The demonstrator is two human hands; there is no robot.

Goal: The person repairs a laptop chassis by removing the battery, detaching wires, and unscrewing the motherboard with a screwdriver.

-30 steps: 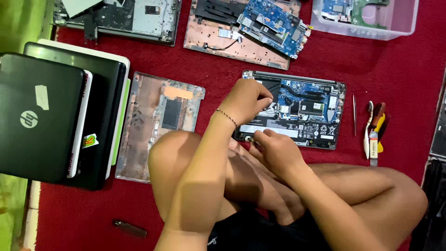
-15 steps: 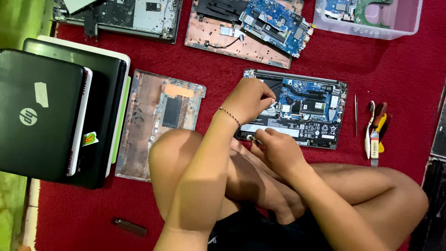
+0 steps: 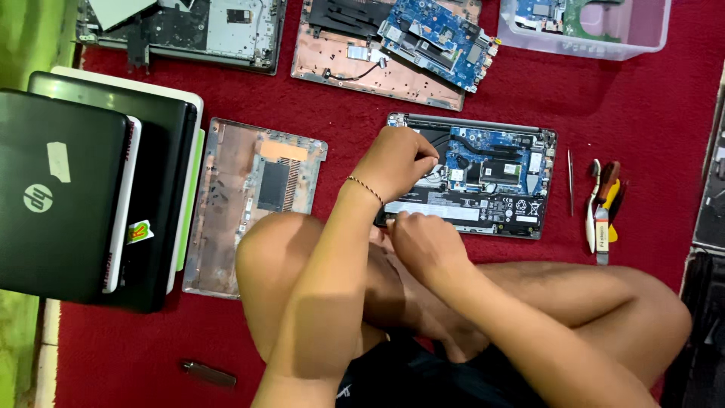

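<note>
An opened laptop base (image 3: 491, 177), its blue motherboard and black battery exposed, is laid on a red floor cloth (image 3: 649, 98) in front of crossed bare legs. The left hand (image 3: 396, 162), with a bracelet at the wrist, is rested curled over the near-left part of the base by the fan; whether anything is gripped inside it cannot be told. The right hand (image 3: 423, 238) is pressed against the base's near edge with fingers folded, and its hold cannot be told either. The step in hand is judged to be work at the battery's left end, a connector or screw; a steady, fine pull or turn would be called for there.

On the battery, a white oblong label (image 3: 438, 210) and a row of small white marks are seen. Left of the base, a detached copper-toned bottom cover (image 3: 249, 196) is laid. Further left, 2 closed laptops (image 3: 68, 196) are stacked, the top one black with a pale oblong sticker and a round emblem. Right of the base, tweezers and small hand tools (image 3: 600, 208) are laid. Beyond the base, a second stripped chassis with a blue board (image 3: 434, 38) and a clear plastic tub (image 3: 596, 30) are placed.
</note>
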